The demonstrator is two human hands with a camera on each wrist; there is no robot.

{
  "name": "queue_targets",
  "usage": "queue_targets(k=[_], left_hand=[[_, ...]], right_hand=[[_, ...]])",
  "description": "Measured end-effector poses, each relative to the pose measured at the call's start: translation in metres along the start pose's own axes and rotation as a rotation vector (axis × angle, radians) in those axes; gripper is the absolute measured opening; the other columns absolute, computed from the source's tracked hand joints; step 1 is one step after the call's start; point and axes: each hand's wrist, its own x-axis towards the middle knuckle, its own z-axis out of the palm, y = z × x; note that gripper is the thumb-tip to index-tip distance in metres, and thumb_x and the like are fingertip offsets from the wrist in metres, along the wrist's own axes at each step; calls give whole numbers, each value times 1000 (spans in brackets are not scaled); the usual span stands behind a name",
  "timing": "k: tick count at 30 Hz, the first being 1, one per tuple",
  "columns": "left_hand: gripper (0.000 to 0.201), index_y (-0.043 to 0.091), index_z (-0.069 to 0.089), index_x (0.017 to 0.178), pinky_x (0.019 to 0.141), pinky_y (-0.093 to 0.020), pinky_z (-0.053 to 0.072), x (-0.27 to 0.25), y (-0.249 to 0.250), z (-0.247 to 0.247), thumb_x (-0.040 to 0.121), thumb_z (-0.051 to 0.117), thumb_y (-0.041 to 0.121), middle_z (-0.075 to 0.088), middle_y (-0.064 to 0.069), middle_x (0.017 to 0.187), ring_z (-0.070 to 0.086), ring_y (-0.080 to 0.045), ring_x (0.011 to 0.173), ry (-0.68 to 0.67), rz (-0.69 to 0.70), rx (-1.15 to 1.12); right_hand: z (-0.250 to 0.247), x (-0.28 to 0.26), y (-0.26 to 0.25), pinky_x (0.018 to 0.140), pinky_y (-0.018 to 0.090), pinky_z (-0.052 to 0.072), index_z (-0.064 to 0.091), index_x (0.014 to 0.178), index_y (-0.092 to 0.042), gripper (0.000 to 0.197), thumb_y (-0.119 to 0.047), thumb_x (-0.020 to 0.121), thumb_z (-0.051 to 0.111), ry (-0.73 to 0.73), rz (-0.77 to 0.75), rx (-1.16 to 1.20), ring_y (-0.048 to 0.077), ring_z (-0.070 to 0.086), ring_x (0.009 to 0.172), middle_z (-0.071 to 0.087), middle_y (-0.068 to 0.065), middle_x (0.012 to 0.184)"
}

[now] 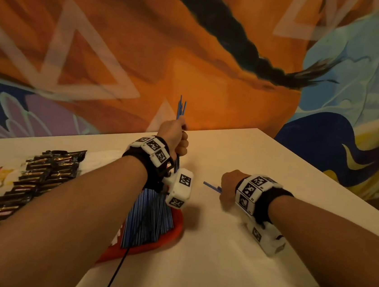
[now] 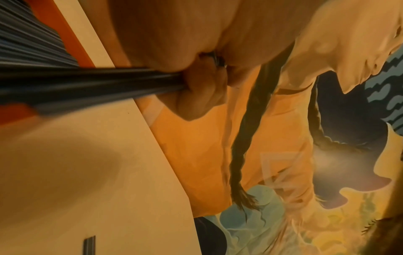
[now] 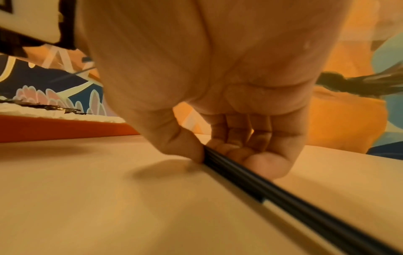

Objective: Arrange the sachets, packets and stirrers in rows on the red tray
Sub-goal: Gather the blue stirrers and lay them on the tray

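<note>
Head view: left hand (image 1: 175,134) grips an upright stirrer bundle (image 1: 181,106) above the red tray's (image 1: 174,230) far corner; right hand (image 1: 228,185) pinches loose stirrers (image 1: 212,186) flat on the counter (image 1: 230,254).

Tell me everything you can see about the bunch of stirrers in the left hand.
The bunch of stirrers is a handful of thin, dark blue sticks, plastic by the look. The left hand grips it round the middle and holds it upright above the table, uneven tips poking out above the fist, lower ends reaching down behind the wrist camera.
</note>
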Motion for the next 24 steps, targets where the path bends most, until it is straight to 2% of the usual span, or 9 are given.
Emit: queue_targets(k=[2,6,10,12,14,16,17,20,24], left_hand=[[36,14,41,81,35,-16,17,1,-1,-8,108,34,37,24,4,53,18,-10,37,-13,19,6],[39,14,42,80,35,-14,18,-4,1,-20,109,33,39,23,3,57,18,-10,38,-29,29,-31],[42,15,44,77,35,-15,17,-10,0,-27,109,32,40,23,4,57,18,-9,39,-46,31,-45],[41,14,46,80,35,-15,17,-13,-1,-30,108,33,41,25,4,55,19,-9,38,-48,18,-63],[39,14,47,84,35,-15,17,-17,-3,-32,108,33,41,26,5,55,20,-8,37,-42,15,-69],[38,13,47,86,35,-16,18,-22,-5,-35,108,33,40,26,4,56,20,-9,39,-21,31,-56],[38,12,46,86,35,-17,18,-24,-7,-36,108,33,40,26,4,58,20,-9,40,-7,41,-45],[36,14,43,86,37,-18,19,-35,-11,-41,108,32,40,32,1,61,23,-10,42,-6,65,-18],[36,10,50,94,42,-23,25,-53,-9,-45,109,32,38,54,-6,70,31,-12,42,-17,166,88]], right_hand=[[-3,-5,-1,75,33,56,59,95,-16,27,-38,83,70,1,-11,-23,25,65,81,55,-3,76],[-7,-11,-4,71,31,46,60,117,-5,29,-24,94,61,-20,-8,-21,25,59,86,56,4,83],[-6,-15,-10,79,29,46,54,124,-3,32,-19,97,58,-2,39,34,29,61,112,61,13,123],[-9,-18,-13,78,29,47,57,120,-3,29,-22,98,56,9,60,70,27,63,107,62,14,122],[-17,-18,-13,71,29,45,61,98,-4,23,-26,99,54,48,72,147,23,61,83,64,13,104],[-29,-14,-13,65,29,46,55,80,-9,21,-20,98,56,89,78,425,20,55,69,58,8,83],[-37,-12,-15,64,30,51,56,80,-11,18,-16,97,58,88,59,632,19,57,70,57,6,80],[-65,-22,-35,76,33,51,61,92,-8,8,-11,98,56,90,-61,1128,18,59,82,61,7,89],[-91,-33,-69,68,31,38,62,87,-12,11,-7,96,58,119,-226,1487,15,48,77,56,4,84]])
